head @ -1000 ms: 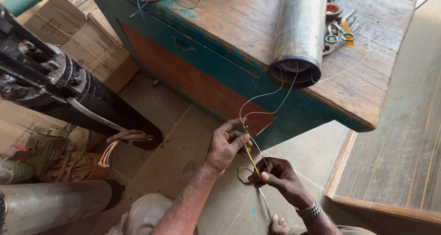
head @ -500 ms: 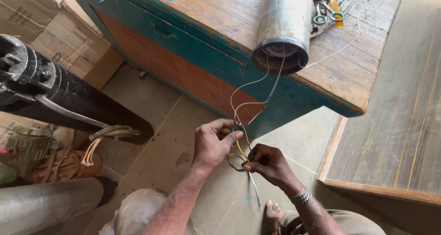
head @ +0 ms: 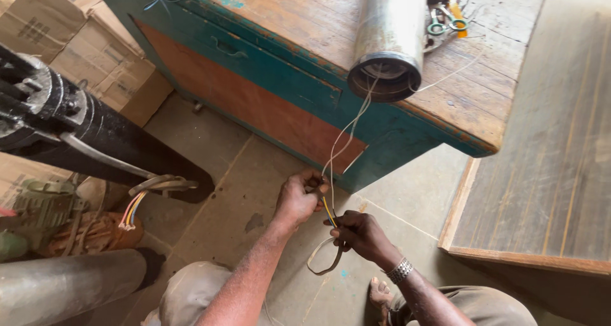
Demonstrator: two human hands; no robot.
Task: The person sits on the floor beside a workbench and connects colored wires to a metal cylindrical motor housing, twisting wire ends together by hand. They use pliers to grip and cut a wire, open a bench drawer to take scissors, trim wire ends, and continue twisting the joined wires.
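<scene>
In the head view the person's left hand [head: 298, 198] and right hand [head: 361, 233] meet low in the middle, above a concrete floor [head: 229, 167]. The left hand is closed around a bundle of thin wires [head: 329, 210], gripping it near the top; the right hand is pinched shut on the same bundle just below, so that a short stretch of yellow and dark strands runs tight between the two. Below the right hand the bundle curls into a loose loop [head: 323, 259]. The right wrist wears a metal bracelet [head: 400, 270].

From the left hand pale wires [head: 347, 132] rise to the open mouth of a steel tube [head: 389, 39], which lies on a worn wooden worktop [head: 305, 20] with its end jutting over the edge. The worktop has a teal frame and an orange-brown front panel [head: 254, 109]. Behind the tube lie green-handled scissors [head: 445, 25] among small tools.

At the left a long black motor body [head: 95, 132] slants across, with coloured leads [head: 130, 211] hanging from it. A grey cylinder [head: 63, 291] lies at the bottom left, and cardboard boxes [head: 70, 39] stand at the top left. A plank surface [head: 560, 141] fills the right side. The person's bare foot [head: 380, 294] shows at the bottom edge
</scene>
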